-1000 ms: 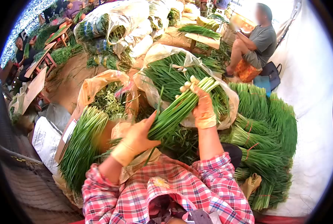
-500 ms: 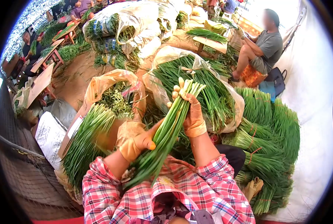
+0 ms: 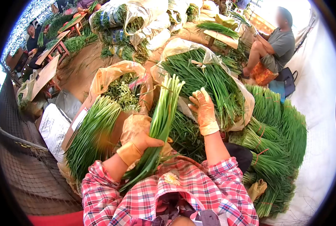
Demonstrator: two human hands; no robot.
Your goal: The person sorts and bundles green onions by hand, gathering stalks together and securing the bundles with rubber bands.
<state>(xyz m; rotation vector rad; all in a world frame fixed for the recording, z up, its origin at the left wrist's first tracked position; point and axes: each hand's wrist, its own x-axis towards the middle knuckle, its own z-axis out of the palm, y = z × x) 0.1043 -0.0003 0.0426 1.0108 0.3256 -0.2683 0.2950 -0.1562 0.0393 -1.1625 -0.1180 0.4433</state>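
My left hand [image 3: 140, 142], in a tan glove, is wrapped round the lower part of a bunch of green stalks [image 3: 163, 109]. The pale ends point up and the leaves hang down over my shirt. To the right of the bunch, my right hand [image 3: 204, 109] is raised with its gloved fingers apart and partly curled, holding nothing. Behind it lies a large plastic bag of long green leaves [image 3: 209, 81]. At the left are a bag of short trimmings [image 3: 123, 92] and a leaning pile of stalks [image 3: 94, 132].
Tied green bundles [image 3: 273, 143] are stacked at the right beside a white sheet [image 3: 318, 124]. A seated person [image 3: 281, 45] is at the upper right, near a bench [image 3: 222, 38]. Wrapped bundles [image 3: 137, 22] lie at the top, wooden benches [image 3: 45, 77] at the left.
My right hand has let go of the bunch and moved right, its fingers opening. The bunch now stands more upright in my left hand. The view has shifted slightly.
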